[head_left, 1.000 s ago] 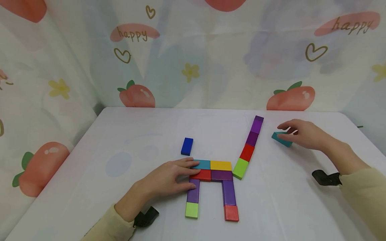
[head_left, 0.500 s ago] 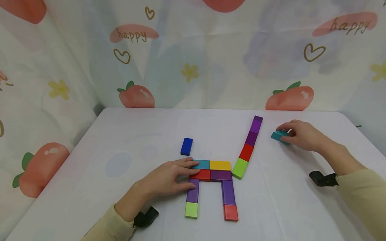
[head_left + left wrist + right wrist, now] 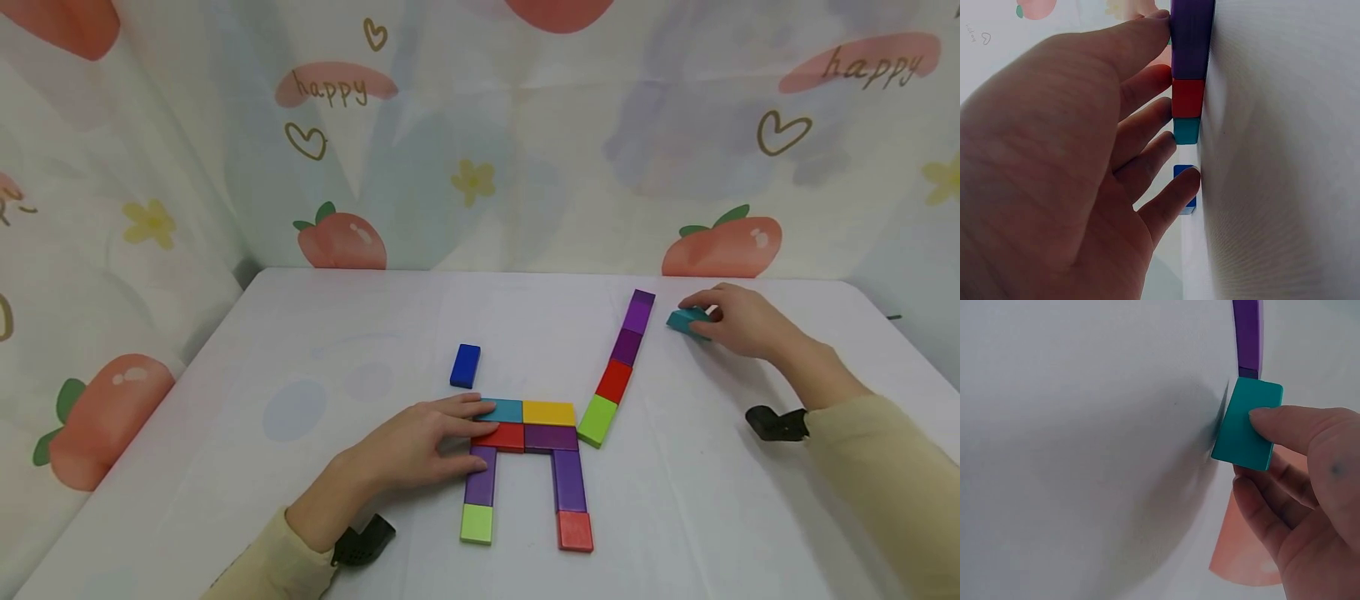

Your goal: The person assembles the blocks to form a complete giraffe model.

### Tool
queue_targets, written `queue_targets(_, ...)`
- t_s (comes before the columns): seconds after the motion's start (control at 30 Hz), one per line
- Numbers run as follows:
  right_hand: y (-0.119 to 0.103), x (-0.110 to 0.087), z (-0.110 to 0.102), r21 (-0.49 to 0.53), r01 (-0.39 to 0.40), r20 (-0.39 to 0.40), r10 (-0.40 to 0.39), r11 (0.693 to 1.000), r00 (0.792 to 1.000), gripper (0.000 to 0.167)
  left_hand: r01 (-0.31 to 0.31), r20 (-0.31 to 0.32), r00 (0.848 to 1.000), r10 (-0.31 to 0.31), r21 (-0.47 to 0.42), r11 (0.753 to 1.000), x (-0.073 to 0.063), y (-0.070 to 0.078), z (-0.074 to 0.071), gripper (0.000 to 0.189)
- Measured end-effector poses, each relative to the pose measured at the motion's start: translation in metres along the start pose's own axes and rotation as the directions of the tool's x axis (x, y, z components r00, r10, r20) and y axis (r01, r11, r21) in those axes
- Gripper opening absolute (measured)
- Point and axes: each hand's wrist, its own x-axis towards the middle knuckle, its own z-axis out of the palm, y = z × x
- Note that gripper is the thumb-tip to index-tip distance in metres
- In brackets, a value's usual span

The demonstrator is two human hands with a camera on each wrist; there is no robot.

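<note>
My right hand pinches a teal block between thumb and fingers at the back right, and the right wrist view shows it tilted just off the cloth. My left hand rests with extended fingers on the left side of a flat block figure. Its fingertips touch a teal block, a red block and a purple block. Beside these lie a yellow block and a purple block. Two legs run toward me, ending in a light green block and a red block.
From the figure's right corner a slanting row runs back: a lime block, a red block and purple blocks. A blue block lies alone behind the left hand. White cloth covers the table; a printed curtain stands behind.
My right hand has closed its fingers on the teal block, lifted it and carried it a little back and left. The left hand has stayed in place on the figure.
</note>
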Motion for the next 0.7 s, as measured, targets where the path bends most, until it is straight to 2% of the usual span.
queue_targets(0.33,-0.004,0.017,0.004,0.009,-0.017,-0.007,0.017,1.0,1.0,0.037,-0.002,0.003,1.0,0.002,-0.002,1.0,0.0,0.0,0.0,0.05)
queue_targets(0.7,-0.006,0.024,0.007,0.014,-0.02,-0.024,0.021,1.0,0.999,0.037,-0.008,-0.004,1.0,0.008,-0.006,1.0,0.0,-0.001,0.0,0.049)
